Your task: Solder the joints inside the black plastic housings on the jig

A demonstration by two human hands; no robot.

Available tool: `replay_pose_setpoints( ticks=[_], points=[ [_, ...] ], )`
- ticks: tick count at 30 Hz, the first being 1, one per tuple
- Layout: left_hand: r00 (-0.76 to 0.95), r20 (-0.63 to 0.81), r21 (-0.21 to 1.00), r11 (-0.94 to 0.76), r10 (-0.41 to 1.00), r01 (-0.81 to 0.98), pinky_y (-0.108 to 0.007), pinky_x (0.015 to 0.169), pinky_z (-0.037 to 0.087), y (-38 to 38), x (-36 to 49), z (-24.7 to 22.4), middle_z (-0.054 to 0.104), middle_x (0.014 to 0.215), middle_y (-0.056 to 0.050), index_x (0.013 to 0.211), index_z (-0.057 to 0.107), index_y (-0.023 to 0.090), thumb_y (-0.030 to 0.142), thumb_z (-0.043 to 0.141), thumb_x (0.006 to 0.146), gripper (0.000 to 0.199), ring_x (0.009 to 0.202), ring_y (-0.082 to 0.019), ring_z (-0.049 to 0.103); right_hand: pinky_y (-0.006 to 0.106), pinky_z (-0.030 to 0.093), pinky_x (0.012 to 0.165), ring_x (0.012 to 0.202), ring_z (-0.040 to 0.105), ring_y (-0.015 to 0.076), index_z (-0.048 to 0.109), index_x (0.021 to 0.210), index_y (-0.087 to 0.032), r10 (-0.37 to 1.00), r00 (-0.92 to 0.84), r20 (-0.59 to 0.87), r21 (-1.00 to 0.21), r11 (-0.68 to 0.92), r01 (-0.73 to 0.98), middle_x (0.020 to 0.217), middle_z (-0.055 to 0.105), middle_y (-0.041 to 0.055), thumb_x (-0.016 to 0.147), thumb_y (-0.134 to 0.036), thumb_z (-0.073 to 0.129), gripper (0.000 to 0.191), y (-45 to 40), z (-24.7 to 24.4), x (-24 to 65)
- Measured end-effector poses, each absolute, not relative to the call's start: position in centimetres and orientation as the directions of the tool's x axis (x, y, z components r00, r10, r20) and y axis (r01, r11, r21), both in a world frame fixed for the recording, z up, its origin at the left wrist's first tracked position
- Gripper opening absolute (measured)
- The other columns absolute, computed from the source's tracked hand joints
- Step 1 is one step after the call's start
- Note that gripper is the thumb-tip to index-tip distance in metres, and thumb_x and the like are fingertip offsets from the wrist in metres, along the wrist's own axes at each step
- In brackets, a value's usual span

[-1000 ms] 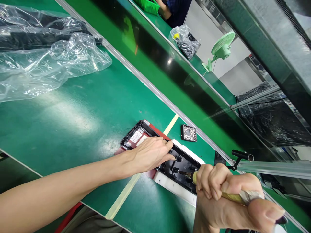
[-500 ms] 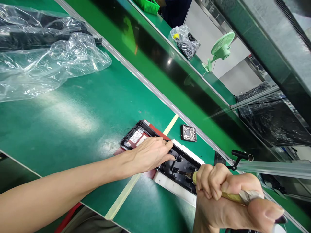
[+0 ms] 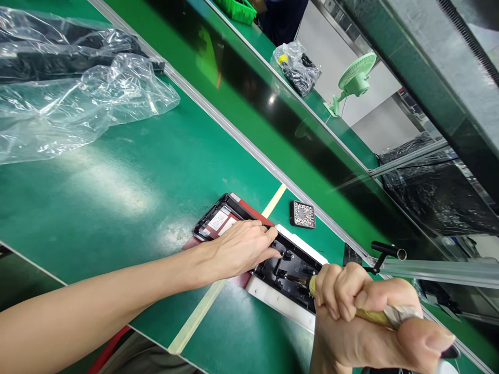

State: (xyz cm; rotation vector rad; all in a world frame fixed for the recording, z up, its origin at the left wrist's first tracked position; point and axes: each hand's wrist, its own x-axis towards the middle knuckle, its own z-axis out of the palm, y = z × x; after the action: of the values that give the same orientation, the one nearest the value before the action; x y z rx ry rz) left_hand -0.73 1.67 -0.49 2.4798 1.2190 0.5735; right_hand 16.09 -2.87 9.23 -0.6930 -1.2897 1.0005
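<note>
A long black plastic housing (image 3: 294, 267) lies at a slant in a white and red holder (image 3: 278, 299) on the green table. My left hand (image 3: 249, 244) rests across the housing's middle, thumb and fingers gripping its rim. In my right hand (image 3: 362, 306), at the lower right, is a screwdriver (image 3: 374, 316) with a yellow-wrapped handle. Its dark shaft reaches into the housing, the tip near a post inside. Whether the tip touches a screw is too small to tell. A small black tray (image 3: 303, 226) of tiny metal screws sits behind the housing.
Clear plastic bags (image 3: 89, 104) over black parts lie at the upper left. A metal rail (image 3: 234, 130) runs diagonally behind the work. Beyond it are a bagged bundle (image 3: 298, 67), a green fan (image 3: 355, 75), a green basket (image 3: 237, 10) and a person's dark clothing.
</note>
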Motion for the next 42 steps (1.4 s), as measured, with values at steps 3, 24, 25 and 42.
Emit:
replay_pose_setpoints(
  ticks=[3, 24, 25, 42],
  points=[
    [0.556, 0.214, 0.445, -0.587, 0.803, 0.676, -0.030, 0.057, 0.038, 1.69, -0.74, -0.48, 0.059, 0.066, 0.000, 0.092, 0.049, 0.020, 0.050, 0.052, 0.099, 0.031, 0.064, -0.020, 0.062, 0.022, 0.034, 0.039, 0.039, 0.031, 0.0072, 0.050, 0.067, -0.022, 0.896, -0.018, 0.444, -0.878, 0.431, -0.210, 0.049, 0.038, -0.0067, 0.093, -0.060, 0.034, 0.048, -2.85, 9.28, 16.02],
    [0.547, 0.225, 0.456, -0.583, 0.807, 0.673, -0.030, 0.057, 0.038, 1.65, -0.63, -0.68, 0.059, 0.065, 0.000, 0.091, 0.048, 0.020, 0.049, 0.053, 0.099, 0.031, 0.062, -0.020, 0.061, 0.021, 0.032, 0.039, 0.038, 0.029, 0.0073, 0.052, 0.070, -0.023, 0.897, -0.001, 0.441, -0.873, 0.429, -0.232, 0.048, 0.037, -0.0068, 0.092, -0.060, 0.033, 0.047, -2.81, 9.10, 16.00],
    [0.542, 0.231, 0.462, -0.581, 0.808, 0.670, -0.030, 0.057, 0.039, 1.65, -0.63, -0.74, 0.059, 0.065, 0.000, 0.090, 0.048, 0.020, 0.049, 0.053, 0.099, 0.031, 0.062, -0.020, 0.061, 0.021, 0.032, 0.039, 0.038, 0.029, 0.0074, 0.052, 0.070, -0.023, 0.897, 0.000, 0.442, -0.873, 0.430, -0.229, 0.048, 0.037, -0.0067, 0.092, -0.060, 0.033, 0.047, -2.79, 9.12, 16.00],
    [0.549, 0.244, 0.470, -0.593, 0.799, 0.654, -0.030, 0.057, 0.040, 1.72, -0.73, -0.76, 0.058, 0.064, 0.000, 0.089, 0.048, 0.020, 0.048, 0.052, 0.099, 0.031, 0.060, -0.019, 0.060, 0.021, 0.034, 0.038, 0.037, 0.031, 0.0074, 0.054, 0.069, -0.023, 0.898, 0.000, 0.440, -0.874, 0.429, -0.229, 0.048, 0.040, -0.0066, 0.092, -0.060, 0.034, 0.048, -2.62, 9.34, 15.99]
  ],
)
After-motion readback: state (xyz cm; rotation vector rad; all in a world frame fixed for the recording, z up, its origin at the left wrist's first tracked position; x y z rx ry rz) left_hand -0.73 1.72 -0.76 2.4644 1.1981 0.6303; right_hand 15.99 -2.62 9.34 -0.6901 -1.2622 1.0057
